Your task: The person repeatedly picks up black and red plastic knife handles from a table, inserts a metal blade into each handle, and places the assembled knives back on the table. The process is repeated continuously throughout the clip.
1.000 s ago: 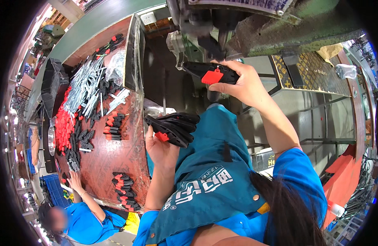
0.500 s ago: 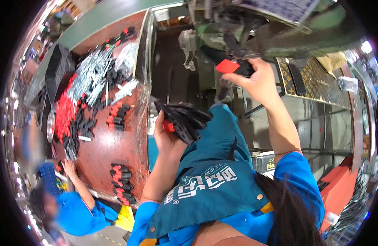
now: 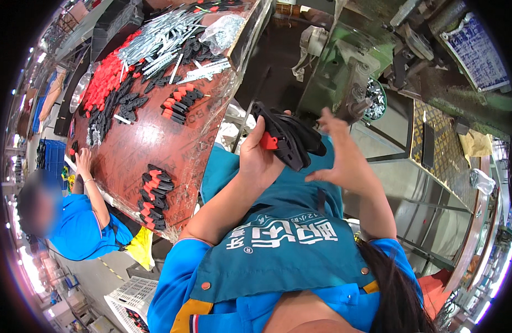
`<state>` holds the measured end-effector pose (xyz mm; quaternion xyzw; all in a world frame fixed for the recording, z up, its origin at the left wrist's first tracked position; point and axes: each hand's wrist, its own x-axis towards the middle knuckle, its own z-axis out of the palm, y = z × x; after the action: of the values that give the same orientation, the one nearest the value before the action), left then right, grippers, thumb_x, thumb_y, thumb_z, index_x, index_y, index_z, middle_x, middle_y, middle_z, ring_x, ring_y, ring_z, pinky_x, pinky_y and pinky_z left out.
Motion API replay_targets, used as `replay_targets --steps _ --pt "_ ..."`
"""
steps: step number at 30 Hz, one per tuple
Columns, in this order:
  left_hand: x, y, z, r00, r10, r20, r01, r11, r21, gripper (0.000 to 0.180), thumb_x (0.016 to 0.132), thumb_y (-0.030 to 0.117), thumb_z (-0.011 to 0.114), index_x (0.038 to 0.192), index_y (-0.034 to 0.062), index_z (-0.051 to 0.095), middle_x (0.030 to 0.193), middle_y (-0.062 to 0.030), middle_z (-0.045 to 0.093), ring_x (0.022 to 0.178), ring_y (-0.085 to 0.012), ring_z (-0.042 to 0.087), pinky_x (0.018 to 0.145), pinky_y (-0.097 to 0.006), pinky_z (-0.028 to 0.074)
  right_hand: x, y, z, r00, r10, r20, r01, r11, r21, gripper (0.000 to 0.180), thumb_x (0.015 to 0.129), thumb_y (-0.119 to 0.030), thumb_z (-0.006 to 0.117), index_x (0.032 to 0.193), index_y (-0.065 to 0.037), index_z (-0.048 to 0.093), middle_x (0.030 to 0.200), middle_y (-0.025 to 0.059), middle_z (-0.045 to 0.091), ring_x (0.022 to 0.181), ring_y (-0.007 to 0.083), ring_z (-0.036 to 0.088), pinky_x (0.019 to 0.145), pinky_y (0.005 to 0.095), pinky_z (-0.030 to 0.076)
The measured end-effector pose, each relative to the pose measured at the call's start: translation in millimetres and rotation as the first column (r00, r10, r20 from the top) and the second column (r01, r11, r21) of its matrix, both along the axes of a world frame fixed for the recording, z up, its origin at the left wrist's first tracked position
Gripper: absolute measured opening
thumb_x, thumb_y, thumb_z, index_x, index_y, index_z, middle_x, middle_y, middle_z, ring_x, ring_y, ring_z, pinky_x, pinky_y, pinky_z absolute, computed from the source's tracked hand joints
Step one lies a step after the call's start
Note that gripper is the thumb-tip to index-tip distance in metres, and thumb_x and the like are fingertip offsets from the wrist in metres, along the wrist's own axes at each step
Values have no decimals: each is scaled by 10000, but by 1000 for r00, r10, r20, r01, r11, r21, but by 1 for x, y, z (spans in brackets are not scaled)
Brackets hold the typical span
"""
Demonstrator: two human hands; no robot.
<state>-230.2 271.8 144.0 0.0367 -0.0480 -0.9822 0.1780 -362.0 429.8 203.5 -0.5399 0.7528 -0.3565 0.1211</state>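
The left hand (image 3: pixel 257 159) grips black parts (image 3: pixel 292 139) and a red piece (image 3: pixel 269 142); the right hand (image 3: pixel 346 162) spreads beside them. At left, silver strips (image 3: pixel 150 47) lie on a reddish table (image 3: pixel 120 172).

Metal strips (image 3: pixel 159 44) lie toward the desk's (image 3: pixel 181 147) far edge, a plastic bag (image 3: pixel 222 34) at its far right corner, small pieces (image 3: pixel 106 80) toward its left edge. One row (image 3: pixel 180 105) sits nearer the right edge, another row (image 3: pixel 156 197) toward the near right corner. Beyond the right edge, parts (image 3: pixel 287 139) lie in the left grip (image 3: pixel 257 158).
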Motion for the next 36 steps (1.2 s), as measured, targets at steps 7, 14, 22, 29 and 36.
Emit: replay_targets --steps 7,14,22,29,36 --pt "-3 6 3 998 3 58 -5 999 38 481 1018 441 408 1274 49 519 1226 -107 599 1190 -242 543 1031 -416 413 37 -44 0 773 -69 -631 -52 984 -171 808 661 -432 779 1317 -35 523 1227 129 511 1128 324 489 972 440 373" --pt "5 8 6 988 92 127 -92 996 -6 439 1014 422 426 1212 53 554 1175 -121 630 1107 -264 599 994 -423 459 42 -67 0 816 -145 -560 32 978 -207 725 626 -371 791 1234 -37 579 1125 88 564 1026 279 533 868 421 408" --pt "4 6 -5 983 75 169 -96 988 120 381 995 426 497 1103 71 580 1066 -72 656 1001 -206 638 908 -354 518 44 -65 3 930 24 -367 -54 996 -71 672 711 -231 795 1272 18 521 1169 171 529 1087 359 510 931 445 414" --pt "4 8 -13 958 157 242 -173 984 46 365 986 423 514 1116 88 577 1090 -69 645 1041 -208 622 942 -374 502 44 -68 0 925 -4 -380 -35 995 -94 605 625 -344 836 1098 -40 610 944 109 588 841 312 568 726 412 431" --pt "6 1 15 954 144 262 -150 989 2 460 995 479 451 1193 75 551 1151 -89 635 1069 -263 604 972 -427 466 22 -53 19 922 -216 -321 102 936 -338 523 593 -311 876 986 -63 636 859 90 631 733 299 561 654 388 455"
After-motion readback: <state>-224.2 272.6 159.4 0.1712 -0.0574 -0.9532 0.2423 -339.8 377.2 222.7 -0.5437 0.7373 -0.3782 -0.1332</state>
